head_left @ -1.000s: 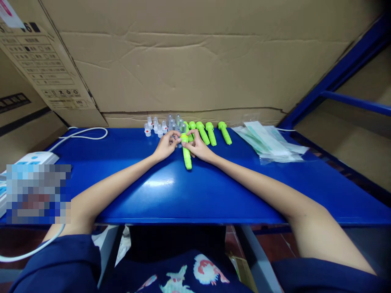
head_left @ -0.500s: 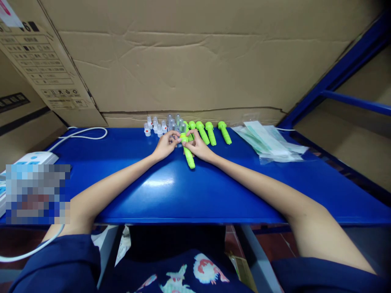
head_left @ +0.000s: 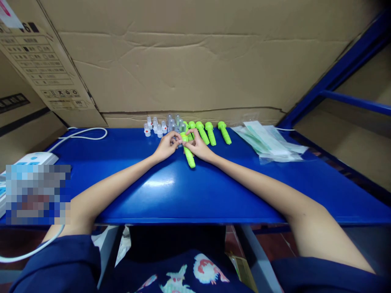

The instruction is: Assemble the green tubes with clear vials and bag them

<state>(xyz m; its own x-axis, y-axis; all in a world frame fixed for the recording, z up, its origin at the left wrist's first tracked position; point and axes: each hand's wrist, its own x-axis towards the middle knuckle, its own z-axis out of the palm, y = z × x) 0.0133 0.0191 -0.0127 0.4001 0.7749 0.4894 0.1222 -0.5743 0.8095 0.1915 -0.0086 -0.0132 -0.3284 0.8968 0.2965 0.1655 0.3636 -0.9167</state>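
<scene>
Lime-green torch-shaped piece (head_left: 190, 158): I see its wide head grasped between the thumb and fingers of the right hand (head_left: 200, 147). The left hand (head_left: 166, 145) has its fingertips drawn together against the head's left side; I cannot tell whether they grip it. The piece slants over the middle of the blue worktop (head_left: 159, 203), nearer the far edge, narrow end toward the near edge. Just beyond the hands, along the far edge, I find clear domes (head_left: 172, 123), white-based clear caps (head_left: 147, 130) to their left, and more green pieces (head_left: 210, 134) to their right. Flat plastic packets (head_left: 269, 142) overlap toward the far right corner; a white power strip (head_left: 38, 158) lies by the left edge. Creased cardboard (head_left: 183, 73) stands behind.
</scene>
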